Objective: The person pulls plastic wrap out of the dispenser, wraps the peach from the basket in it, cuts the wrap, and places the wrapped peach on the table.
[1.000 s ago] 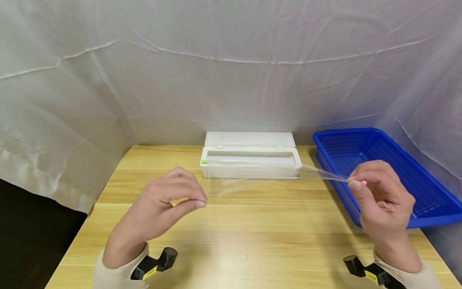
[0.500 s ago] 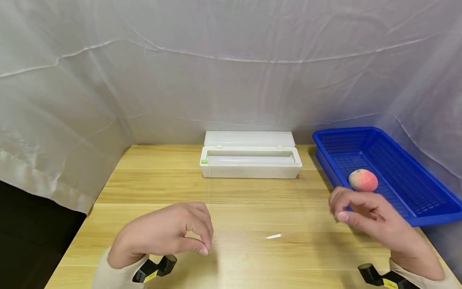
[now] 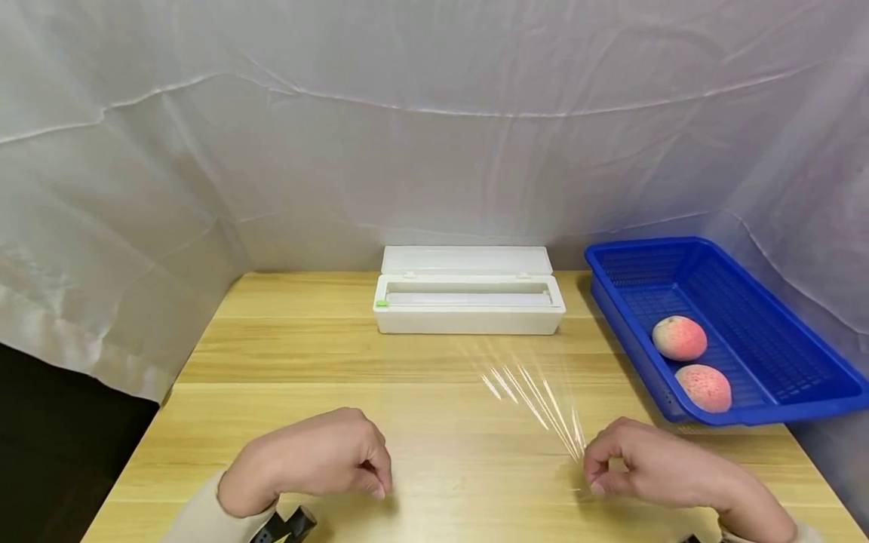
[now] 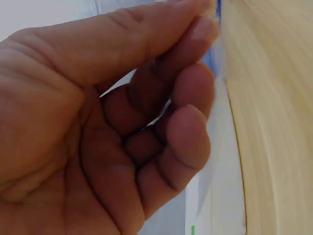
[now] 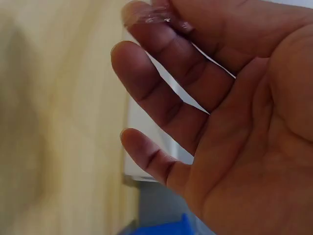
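- Left hand and right hand pinch clear film over the table.
- White box stands open behind.
- Two peaches lie in a blue basket.

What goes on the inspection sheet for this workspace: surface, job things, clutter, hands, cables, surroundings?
Surface: pale wood-grain table; blue perforated plastic basket at the right holds two round pink fruits.
Job's things: transparent plastic film, creased toward the right hand; white rectangular plastic box, lid open, white roll inside.
Clutter: nothing seen.
Grippers: bare hands; left hand and right hand each pinch the film.
Cables: nothing seen.
Surroundings: pale grey fabric curtain behind and at both sides.
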A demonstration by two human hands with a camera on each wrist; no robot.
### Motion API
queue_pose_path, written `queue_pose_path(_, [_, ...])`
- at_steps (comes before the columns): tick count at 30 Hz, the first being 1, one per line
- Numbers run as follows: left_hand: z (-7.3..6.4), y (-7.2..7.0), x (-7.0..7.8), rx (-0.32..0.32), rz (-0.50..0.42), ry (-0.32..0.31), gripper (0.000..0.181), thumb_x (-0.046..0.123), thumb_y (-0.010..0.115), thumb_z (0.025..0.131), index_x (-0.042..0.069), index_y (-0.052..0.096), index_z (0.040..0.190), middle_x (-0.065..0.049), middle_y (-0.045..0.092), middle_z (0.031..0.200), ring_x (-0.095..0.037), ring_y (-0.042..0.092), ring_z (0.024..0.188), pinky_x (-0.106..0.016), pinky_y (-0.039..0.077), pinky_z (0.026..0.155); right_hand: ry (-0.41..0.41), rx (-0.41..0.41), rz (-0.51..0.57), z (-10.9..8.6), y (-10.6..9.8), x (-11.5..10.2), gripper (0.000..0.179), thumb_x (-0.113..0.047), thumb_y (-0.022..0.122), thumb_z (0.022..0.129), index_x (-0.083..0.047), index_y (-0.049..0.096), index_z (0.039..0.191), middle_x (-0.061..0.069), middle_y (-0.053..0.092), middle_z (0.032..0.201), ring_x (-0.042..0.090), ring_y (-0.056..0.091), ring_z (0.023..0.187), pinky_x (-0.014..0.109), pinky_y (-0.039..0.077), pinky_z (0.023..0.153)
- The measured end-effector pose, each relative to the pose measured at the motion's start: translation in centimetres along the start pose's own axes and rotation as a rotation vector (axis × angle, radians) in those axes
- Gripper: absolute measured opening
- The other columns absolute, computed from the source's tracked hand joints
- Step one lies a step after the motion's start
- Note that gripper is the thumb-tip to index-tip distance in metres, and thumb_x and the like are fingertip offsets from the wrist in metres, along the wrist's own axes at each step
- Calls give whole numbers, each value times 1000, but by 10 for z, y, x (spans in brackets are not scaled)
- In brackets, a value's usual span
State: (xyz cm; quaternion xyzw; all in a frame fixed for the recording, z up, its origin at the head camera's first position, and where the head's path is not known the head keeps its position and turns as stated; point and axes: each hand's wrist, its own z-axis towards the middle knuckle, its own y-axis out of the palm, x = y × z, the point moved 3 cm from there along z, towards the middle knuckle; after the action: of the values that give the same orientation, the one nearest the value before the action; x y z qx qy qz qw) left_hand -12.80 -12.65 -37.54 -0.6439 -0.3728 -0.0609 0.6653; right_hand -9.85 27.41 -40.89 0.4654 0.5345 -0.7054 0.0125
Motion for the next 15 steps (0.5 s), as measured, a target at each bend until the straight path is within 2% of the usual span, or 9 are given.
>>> queue_pose_path(3, [-2,3,-1,-14,-24,-43,13,17,84,90,26,79,81,29,64,77,14,51,70,-7,48,67,70,-39,26,1,8,4,15,-17,79,92,-28,74,85,-25,64,81,-9,55,74,18,47,62])
queue_pose_path(6, [-1,7,-1,-38,-29,-61,18,16,85,89,27,75,79,29,58,73,12,47,67,-8,46,64,112,-62,39,3,12,4,11,-20,79,93,-29,76,86,-25,65,82,-9,57,76,19,47,62])
queue_pose_path(15, [-5,10,1,-29,55,8,20,18,87,86,28,72,77,27,52,68,14,41,64,-5,39,60,29,-56,46,3,7,-2,8,-24,78,94,-29,75,89,-25,66,85,-9,57,78,18,48,64])
